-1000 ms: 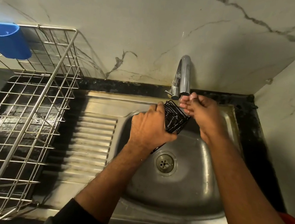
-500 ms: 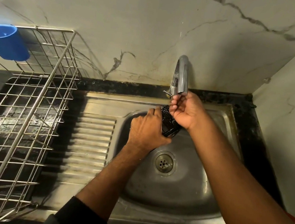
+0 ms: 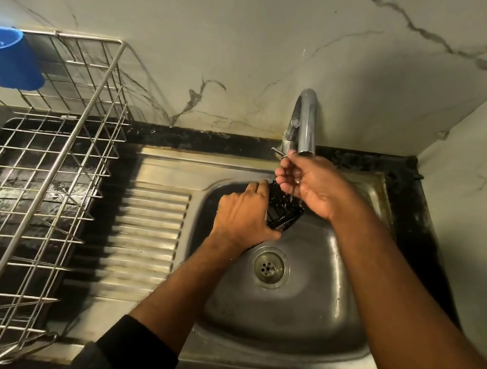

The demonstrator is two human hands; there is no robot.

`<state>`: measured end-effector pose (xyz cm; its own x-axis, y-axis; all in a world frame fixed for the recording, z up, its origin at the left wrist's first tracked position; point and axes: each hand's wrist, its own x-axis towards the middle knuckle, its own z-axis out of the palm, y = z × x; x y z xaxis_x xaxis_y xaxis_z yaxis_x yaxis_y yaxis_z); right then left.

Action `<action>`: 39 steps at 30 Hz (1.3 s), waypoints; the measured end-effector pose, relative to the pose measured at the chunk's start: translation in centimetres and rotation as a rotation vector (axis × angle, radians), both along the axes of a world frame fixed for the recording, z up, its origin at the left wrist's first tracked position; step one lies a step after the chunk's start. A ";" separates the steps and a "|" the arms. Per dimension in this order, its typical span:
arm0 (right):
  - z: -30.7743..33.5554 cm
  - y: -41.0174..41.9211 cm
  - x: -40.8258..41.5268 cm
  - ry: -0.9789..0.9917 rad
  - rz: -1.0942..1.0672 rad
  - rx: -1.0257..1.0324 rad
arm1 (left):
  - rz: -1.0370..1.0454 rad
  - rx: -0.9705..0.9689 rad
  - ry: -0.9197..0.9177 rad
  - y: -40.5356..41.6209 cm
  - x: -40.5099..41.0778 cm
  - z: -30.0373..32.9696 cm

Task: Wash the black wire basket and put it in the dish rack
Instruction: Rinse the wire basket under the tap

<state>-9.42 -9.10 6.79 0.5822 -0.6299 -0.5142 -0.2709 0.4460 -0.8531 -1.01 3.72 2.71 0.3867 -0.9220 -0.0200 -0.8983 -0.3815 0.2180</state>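
The black wire basket (image 3: 284, 216) is small and hangs tilted over the back of the steel sink bowl (image 3: 297, 312), below the tap spout (image 3: 305, 121). My left hand (image 3: 242, 214) grips the basket by its left side and hides most of it. My right hand (image 3: 315, 186) is wet and raised above the basket, its thumb and fingertips pinching the small tap lever (image 3: 277, 151) at the tap's base. The steel wire dish rack (image 3: 56, 163) stands on the counter at the left, apart from both hands.
A blue plastic cup (image 3: 8, 57) hangs on the rack's back left corner. A ribbed drainboard (image 3: 145, 234) lies between rack and bowl. The drain (image 3: 269, 266) sits in the bowl's middle. Marble walls close in behind and on the right.
My right hand has left the basket's top edge and moved up and left to the tap lever. My left hand still holds the basket, now a little lower and turned.
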 end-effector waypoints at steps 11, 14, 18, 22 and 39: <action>0.0 0.7 -2.1 0.156 -0.030 -0.522 | -0.012 0.022 -0.052 0.1 0.2 1.0; -0.2 0.9 -2.2 0.137 -0.029 -0.559 | -0.007 0.014 -0.076 0.3 0.2 1.4; -0.2 0.7 -1.7 -0.033 -0.154 -0.358 | -0.015 0.004 -0.096 0.5 0.4 1.9; -0.2 0.5 -1.3 -0.068 -0.164 -0.290 | -0.008 0.004 -0.094 0.5 0.4 2.3; 0.4 1.4 -2.7 0.007 -0.135 -0.415 | 0.142 -0.003 -0.071 0.8 -0.2 2.8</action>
<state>-12.15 -7.71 7.15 0.4778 -0.8542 -0.2050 -0.2399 0.0976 -0.9659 -1.25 4.54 5.54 0.5131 -0.8582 0.0150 -0.8489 -0.5048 0.1568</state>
